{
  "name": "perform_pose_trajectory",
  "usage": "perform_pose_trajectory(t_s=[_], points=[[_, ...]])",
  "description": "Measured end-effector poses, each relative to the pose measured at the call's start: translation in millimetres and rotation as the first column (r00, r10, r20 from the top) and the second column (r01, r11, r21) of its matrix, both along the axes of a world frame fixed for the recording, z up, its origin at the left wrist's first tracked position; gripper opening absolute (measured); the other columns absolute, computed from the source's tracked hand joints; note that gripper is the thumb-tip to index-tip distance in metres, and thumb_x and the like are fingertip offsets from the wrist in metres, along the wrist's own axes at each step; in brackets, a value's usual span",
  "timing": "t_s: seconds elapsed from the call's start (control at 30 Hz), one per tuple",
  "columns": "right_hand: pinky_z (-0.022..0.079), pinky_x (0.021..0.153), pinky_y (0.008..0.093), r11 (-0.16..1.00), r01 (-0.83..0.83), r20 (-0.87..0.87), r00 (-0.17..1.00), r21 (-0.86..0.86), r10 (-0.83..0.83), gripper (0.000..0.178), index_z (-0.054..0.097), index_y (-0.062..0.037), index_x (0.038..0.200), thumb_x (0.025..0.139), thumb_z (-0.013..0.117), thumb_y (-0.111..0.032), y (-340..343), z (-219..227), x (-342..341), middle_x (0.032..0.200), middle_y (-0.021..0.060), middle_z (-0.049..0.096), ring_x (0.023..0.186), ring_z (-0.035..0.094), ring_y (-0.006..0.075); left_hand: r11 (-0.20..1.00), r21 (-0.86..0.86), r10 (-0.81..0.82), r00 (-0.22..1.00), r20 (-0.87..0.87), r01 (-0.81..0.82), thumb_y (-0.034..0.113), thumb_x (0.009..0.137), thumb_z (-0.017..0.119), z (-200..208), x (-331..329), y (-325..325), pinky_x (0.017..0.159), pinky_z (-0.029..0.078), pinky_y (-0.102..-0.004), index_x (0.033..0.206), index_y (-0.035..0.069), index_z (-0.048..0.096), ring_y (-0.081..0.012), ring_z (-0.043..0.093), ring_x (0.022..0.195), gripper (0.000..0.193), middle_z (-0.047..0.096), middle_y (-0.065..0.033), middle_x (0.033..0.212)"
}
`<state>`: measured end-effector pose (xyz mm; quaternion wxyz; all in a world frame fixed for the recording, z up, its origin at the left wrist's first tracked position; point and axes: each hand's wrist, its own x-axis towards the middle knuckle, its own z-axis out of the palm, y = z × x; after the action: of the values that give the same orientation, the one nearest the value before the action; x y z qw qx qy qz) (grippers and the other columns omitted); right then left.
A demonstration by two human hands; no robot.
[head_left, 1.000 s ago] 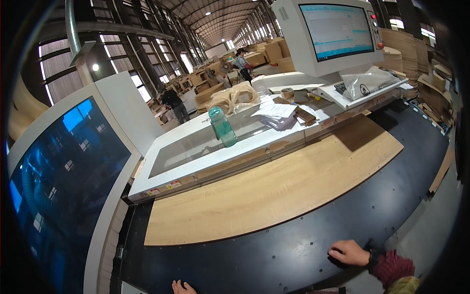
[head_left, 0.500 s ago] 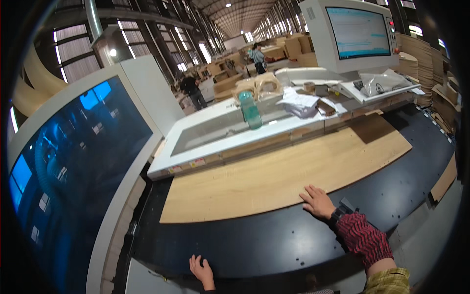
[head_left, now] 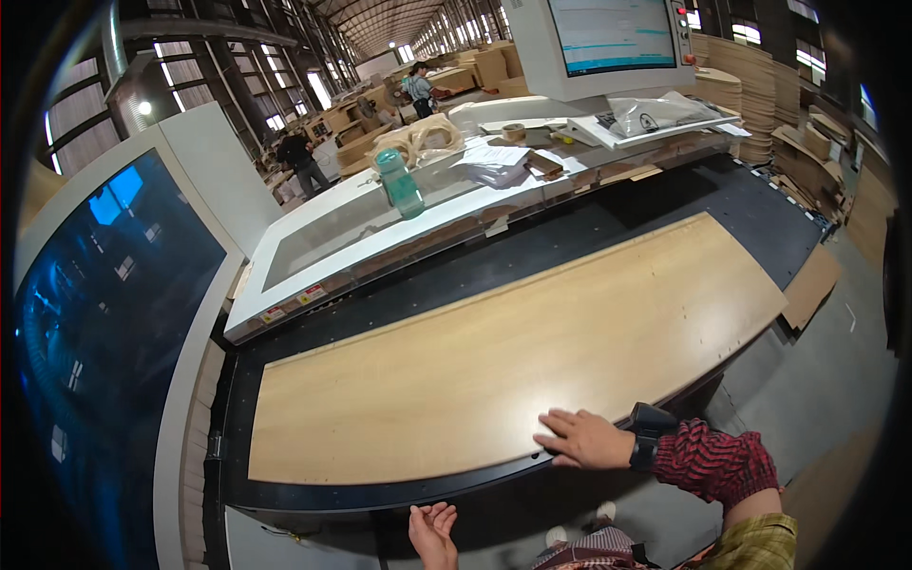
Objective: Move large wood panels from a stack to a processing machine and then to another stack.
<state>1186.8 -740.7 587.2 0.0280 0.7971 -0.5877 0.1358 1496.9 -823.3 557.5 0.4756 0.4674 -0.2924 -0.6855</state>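
A long, pale wood-grain panel (head_left: pixel 494 351) lies slantwise on a black machine table (head_left: pixel 328 332). Flat on its near edge, right of the middle, rests my right hand (head_left: pixel 587 439), fingers stretched out. That wrist bears a black watch-like band (head_left: pixel 646 442) above a red and black knitted sleeve (head_left: pixel 712 461). Just off the table's front edge is my left hand (head_left: pixel 433 534), lower and farther left, its fingers loosely bent and no object visible in it. Some small dark marks show along the panel's right part.
Beyond the panel runs a white machine frame (head_left: pixel 252 304) holding a green bottle (head_left: pixel 399 185), papers (head_left: pixel 494 163) and a tape roll (head_left: pixel 513 131). A monitor (head_left: pixel 613 38) stands behind it. At left is a dark glossy window (head_left: pixel 104 342). Two people work farther back.
The panel has slid toward me, baring black table between it and the white frame. My right hand has come nearer with it. The left hand has shifted slightly right, and the view has moved.
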Motion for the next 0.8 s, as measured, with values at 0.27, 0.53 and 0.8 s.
perform_pose_trajectory(t_s=[0.27, 0.53, 0.8], points=[[0.046, 0.072, 0.0413, 0.984, -0.152, 0.309, 0.944, 0.094, 0.116, 0.021, 0.054, -0.0032, 0.084, 0.08, 0.055, -0.023, 22, 25, -49, 0.088, 0.0129, 0.055, 0.089, 0.053, 0.0319, 0.952, 0.182, 0.253, 0.967, -0.006, -0.248, 0.04, 0.094, 0.04, -17, -22, 51, 0.046, 0.034, -0.0222, 0.109, 0.007, 0.047, -0.0068, 0.031, 0.049, 0.037, 0.037, 0.0019, 0.062], [0.043, 0.075, 0.0397, 0.904, 0.367, 0.221, 0.921, -0.22, -0.321, 0.028, 0.058, -0.0029, 0.088, 0.08, 0.057, -0.029, -37, -22, -140, 0.084, 0.0121, 0.056, 0.086, 0.052, 0.0294, 0.946, 0.218, 0.228, 0.97, 0.08, -0.24, 0.039, 0.094, 0.043, -2, 5, 77, 0.041, 0.034, -0.0227, 0.086, 0.012, 0.053, -0.0072, 0.037, 0.044, 0.029, 0.041, 0.0027, 0.054], [0.045, 0.067, 0.0432, 0.902, 0.43, 0.301, 0.865, -0.032, -0.402, 0.033, 0.059, -0.0035, 0.082, 0.086, 0.05, -0.035, -37, -7, -123, 0.08, 0.0134, 0.059, 0.078, 0.057, 0.0318, 0.987, 0.145, 0.076, 0.996, -0.048, -0.068, 0.037, 0.093, 0.044, -47, 40, 77, 0.069, 0.048, -0.0279, 0.109, 0.004, 0.051, -0.0156, 0.056, 0.083, 0.037, 0.059, -0.007, 0.097]])
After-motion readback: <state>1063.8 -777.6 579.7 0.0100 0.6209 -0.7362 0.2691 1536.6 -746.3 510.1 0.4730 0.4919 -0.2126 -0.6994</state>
